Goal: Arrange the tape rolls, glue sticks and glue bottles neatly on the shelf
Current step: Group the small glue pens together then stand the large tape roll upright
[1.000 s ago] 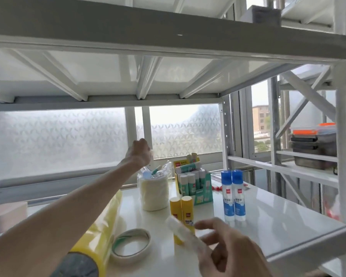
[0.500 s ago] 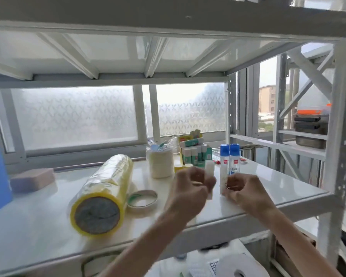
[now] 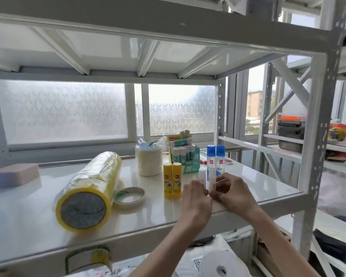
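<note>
White glue sticks (image 3: pixel 211 179) are being pinched upright, left hand (image 3: pixel 196 196) and right hand (image 3: pixel 231 193) together. Best seating them flush beside the yellow pair (image 3: pixel 172 179), bases flat.

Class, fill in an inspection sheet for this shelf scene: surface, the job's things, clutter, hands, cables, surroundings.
Surface: white shelf, glossy, bare at the right end.
Job's things: big yellow tape roll lying on its side; flat tape ring beside it; white tape stack upright; two yellow glue sticks standing together; green box of glue sticks; two blue-capped glue bottles; white glue stick held upright.
Clutter: pink block at left.
Hands: left hand and right hand both on the white glue stick.
Cables: nothing seen.
Surroundings: frosted window behind; second rack with containers at right.
</note>
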A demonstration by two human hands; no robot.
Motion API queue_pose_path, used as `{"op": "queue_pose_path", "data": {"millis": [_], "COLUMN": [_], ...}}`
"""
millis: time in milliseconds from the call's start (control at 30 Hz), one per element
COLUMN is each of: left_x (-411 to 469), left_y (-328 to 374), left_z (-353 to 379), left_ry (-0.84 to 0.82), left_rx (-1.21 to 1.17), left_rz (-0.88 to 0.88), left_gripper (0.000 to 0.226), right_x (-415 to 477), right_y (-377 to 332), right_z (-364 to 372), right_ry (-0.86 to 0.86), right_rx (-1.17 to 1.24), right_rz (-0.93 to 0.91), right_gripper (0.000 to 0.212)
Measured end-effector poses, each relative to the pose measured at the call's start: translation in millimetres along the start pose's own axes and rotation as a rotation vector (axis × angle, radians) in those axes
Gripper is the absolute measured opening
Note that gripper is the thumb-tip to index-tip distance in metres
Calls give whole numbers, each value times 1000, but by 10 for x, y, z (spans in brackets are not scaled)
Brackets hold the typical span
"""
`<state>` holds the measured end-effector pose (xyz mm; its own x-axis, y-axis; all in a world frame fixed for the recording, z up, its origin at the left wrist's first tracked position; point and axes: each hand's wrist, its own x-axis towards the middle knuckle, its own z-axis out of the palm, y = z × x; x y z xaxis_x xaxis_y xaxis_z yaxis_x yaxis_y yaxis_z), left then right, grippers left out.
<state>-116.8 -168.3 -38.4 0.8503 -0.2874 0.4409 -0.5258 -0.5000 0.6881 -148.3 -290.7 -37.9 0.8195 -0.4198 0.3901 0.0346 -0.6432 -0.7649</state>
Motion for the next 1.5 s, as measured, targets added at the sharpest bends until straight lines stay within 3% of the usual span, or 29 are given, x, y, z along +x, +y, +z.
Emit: {"op": "queue_pose_path", "data": {"millis": [267,400,467,667,967,1133,1500], "left_x": [76,94,88,66,33,18,-22], "left_y": [-48,-56,-54,-86,-69,-63,-51], "left_z": [-42,-68,-56,-40,-19,-17,-59], "left_ry": [-107,-100,-86,-35,0,7,25], "left_rx": [-39,-78,-112,-115,-46,-19,-16], "left_rz": [-57,-80,-71,-28,24,31,35], "left_gripper": [10,6,15,22,22,18,22], "right_x": [1,10,26,37,33,49,23], "right_y": [63,76,105,128,122,149,73], "right_z": [28,23,-4,-10,45,61,88], "right_ry": [-20,-31,-78,-77,-67,-72,-48], "right_rx": [6,15,40,51,50,35,32], "right_rz": [-44,-42,-55,-73,-71,-97,-93], "right_gripper": [27,44,50,31,45,26,27]}}
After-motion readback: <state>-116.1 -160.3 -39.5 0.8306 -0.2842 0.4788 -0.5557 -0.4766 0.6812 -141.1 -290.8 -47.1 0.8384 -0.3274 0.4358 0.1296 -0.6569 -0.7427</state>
